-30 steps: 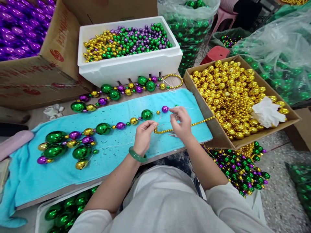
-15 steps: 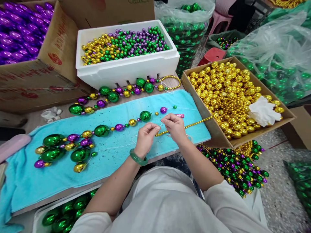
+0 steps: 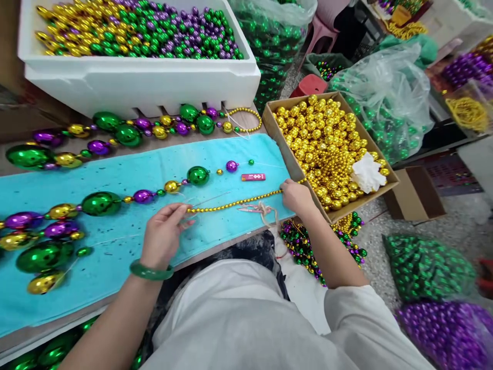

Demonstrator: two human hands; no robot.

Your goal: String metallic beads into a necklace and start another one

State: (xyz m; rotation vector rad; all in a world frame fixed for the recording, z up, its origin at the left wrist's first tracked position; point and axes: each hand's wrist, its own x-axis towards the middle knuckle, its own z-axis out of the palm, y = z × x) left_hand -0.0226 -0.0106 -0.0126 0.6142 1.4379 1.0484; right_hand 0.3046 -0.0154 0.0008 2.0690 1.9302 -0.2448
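A thin gold bead chain (image 3: 234,203) stretches above the blue towel between my two hands. My left hand (image 3: 164,231), with a green bangle at the wrist, pinches its left end. A needle-like thin rod (image 3: 211,199) sticks out from those fingers. My right hand (image 3: 298,198) is closed around the chain near the cardboard box, where the chain runs over the rim. Behind the chain lies a strand of large green, purple and gold beads (image 3: 102,203). Small scissors (image 3: 252,208) with cord-wrapped handles and a pink packet (image 3: 253,177) lie nearby on the towel (image 3: 215,236).
A white foam box (image 3: 146,82) of small mixed beads stands at the back. The cardboard box (image 3: 387,187) of gold beads is at right, with a white crumpled tissue (image 3: 368,172). A finished-looking strand (image 3: 129,135) lies behind the towel. Bagged green beads (image 3: 429,264) sit on the floor.
My right hand has moved right along the gold chain to the box edge, and my left hand has moved left with the chain's end. The view has turned right.
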